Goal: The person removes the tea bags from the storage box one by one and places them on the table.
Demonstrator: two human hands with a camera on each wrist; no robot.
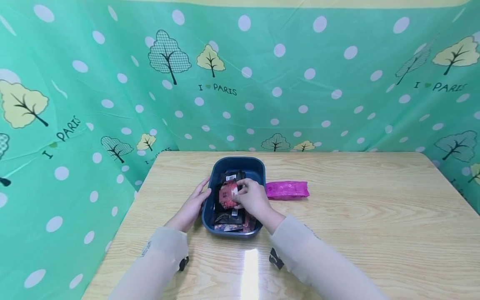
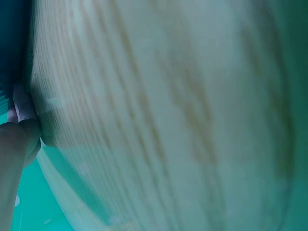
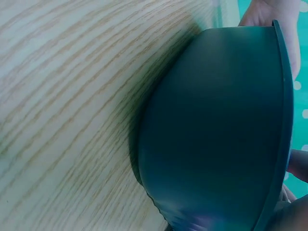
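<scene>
Red packet [image 1: 227, 194], partly covered by the right hand [image 1: 253, 198] pinching it, is over dark packets [image 1: 226, 218] in the blue bin [image 1: 234, 234]; the left hand [image 1: 193, 206] touches the bin's outer side, fingertips indistinct.

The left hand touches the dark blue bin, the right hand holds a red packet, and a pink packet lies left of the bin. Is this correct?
Not entirely: the pink packet lies to the right of the dark blue bin, as the head view shows. The rest is right.
</scene>
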